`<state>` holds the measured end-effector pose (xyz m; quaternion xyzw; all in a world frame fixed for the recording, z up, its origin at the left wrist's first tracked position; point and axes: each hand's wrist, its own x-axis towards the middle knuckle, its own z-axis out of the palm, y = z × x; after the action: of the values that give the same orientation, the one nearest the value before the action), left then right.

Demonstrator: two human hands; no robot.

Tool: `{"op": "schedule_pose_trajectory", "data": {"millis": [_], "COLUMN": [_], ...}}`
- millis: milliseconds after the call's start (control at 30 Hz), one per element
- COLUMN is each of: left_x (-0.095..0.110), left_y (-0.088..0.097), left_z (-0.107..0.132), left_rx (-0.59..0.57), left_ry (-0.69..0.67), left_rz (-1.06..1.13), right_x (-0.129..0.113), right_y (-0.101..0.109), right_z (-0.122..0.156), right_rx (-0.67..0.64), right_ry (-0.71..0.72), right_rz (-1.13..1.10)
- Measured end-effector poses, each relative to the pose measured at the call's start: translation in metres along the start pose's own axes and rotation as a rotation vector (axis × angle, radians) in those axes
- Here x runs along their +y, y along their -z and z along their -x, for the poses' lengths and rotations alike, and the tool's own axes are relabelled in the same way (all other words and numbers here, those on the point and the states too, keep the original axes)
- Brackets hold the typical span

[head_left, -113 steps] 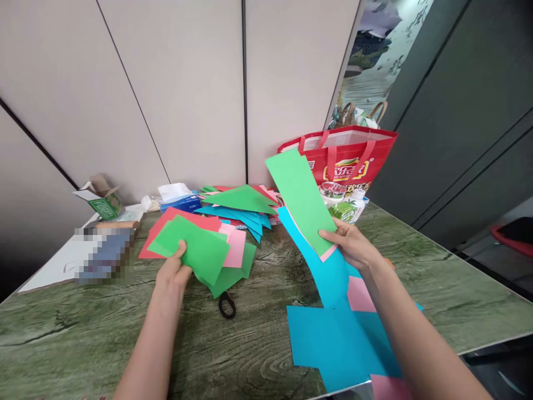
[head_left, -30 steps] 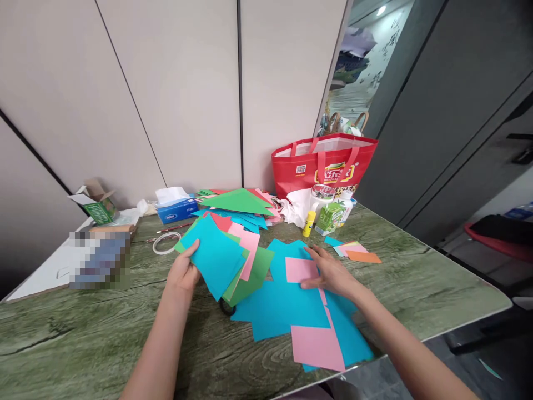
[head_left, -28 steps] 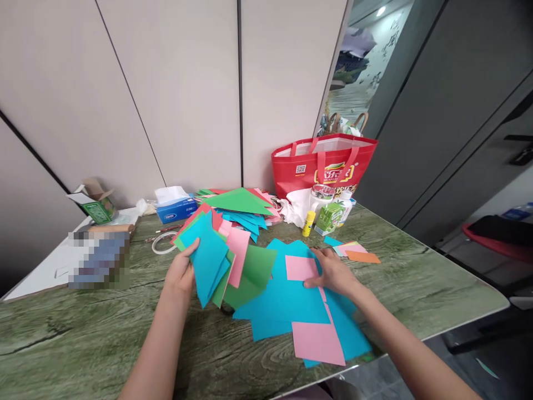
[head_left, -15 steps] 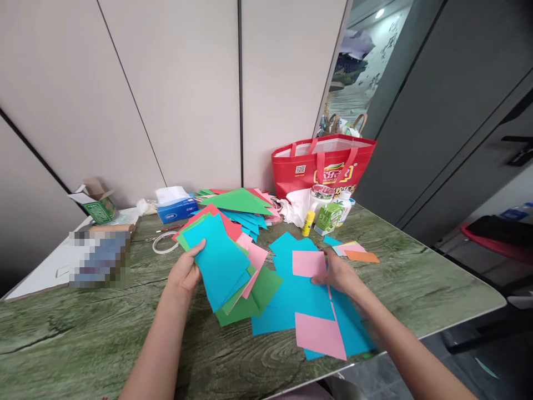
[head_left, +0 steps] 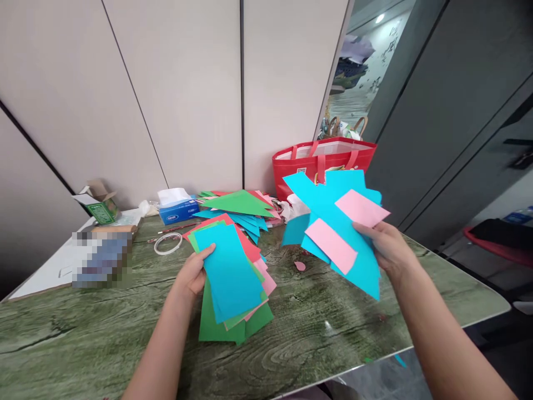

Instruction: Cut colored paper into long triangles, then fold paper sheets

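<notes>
My left hand (head_left: pixel 192 274) grips a stack of coloured paper sheets (head_left: pixel 233 278) just above the green wood-grain table (head_left: pixel 104 328); a blue sheet lies on top, with green, red and pink ones under it. My right hand (head_left: pixel 385 247) holds a second bunch of paper (head_left: pixel 333 228) raised in the air, mostly blue sheets with two pink ones. A small pink scrap (head_left: pixel 299 266) lies on the table between the two bunches.
A heap of cut paper pieces (head_left: pixel 239 208) lies at the back by the wall. A red shopping bag (head_left: pixel 322 161) stands behind my right-hand bunch. A tape ring (head_left: pixel 167 243), a blue tissue box (head_left: pixel 179 208) and an open carton (head_left: pixel 97 203) sit at the back left.
My right hand gathered the blue and pink sheets off the table and lifted them. My left hand turned its stack more upright and drew it nearer.
</notes>
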<state>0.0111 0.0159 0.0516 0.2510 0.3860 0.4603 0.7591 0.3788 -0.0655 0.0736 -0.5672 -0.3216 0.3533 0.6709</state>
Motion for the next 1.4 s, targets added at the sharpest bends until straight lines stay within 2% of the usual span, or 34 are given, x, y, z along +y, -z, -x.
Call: {"op": "schedule_pose_trajectory", "data": {"millis": [100, 167, 267, 367, 500, 633, 833, 900, 1000, 1100, 1167, 1267, 1400], "left_x": [-0.006, -0.010, -0.016, -0.020, -0.023, -0.024, -0.026, -0.027, -0.029, -0.029, -0.028, -0.026, -0.024], "left_y": [-0.006, -0.008, -0.008, -0.007, -0.009, -0.014, -0.015, -0.015, -0.015, -0.015, -0.014, -0.013, -0.010], "left_z": [0.003, 0.004, 0.002, 0.000, 0.001, 0.004, 0.001, 0.001, 0.001, 0.002, 0.002, 0.001, -0.001], "left_rx": [-0.047, -0.087, -0.122, -0.120, -0.167, -0.268, -0.121, -0.094, -0.079, -0.077, -0.075, -0.065, 0.003], "left_ry": [0.029, 0.061, 0.096, 0.101, 0.114, 0.117, -0.078, -0.123, -0.145, -0.111, -0.084, -0.063, -0.083], "left_rz": [-0.006, -0.013, -0.028, -0.041, -0.042, -0.021, -0.045, -0.046, -0.059, -0.082, -0.089, -0.078, -0.042], "right_x": [-0.005, -0.006, -0.006, -0.009, -0.013, -0.005, 0.034, 0.043, 0.045, 0.038, 0.033, 0.033, 0.047], "right_y": [-0.037, -0.063, -0.095, -0.113, -0.116, -0.106, -0.089, -0.088, -0.091, -0.101, -0.111, -0.127, -0.141], "right_z": [0.001, 0.003, 0.005, 0.008, 0.016, 0.027, 0.045, 0.049, 0.048, 0.039, 0.032, 0.024, 0.022], "right_rx": [-0.157, -0.201, -0.200, -0.189, -0.210, -0.249, -0.305, -0.405, -0.629, -0.786, -0.832, -0.781, -0.664], "right_ry": [-0.013, 0.019, 0.071, 0.120, 0.111, 0.030, -0.045, -0.106, -0.167, -0.095, -0.012, 0.040, 0.085], "right_rz": [-0.100, -0.155, -0.241, -0.312, -0.314, -0.236, -0.087, -0.046, 0.045, 0.175, 0.231, 0.224, 0.164]}}
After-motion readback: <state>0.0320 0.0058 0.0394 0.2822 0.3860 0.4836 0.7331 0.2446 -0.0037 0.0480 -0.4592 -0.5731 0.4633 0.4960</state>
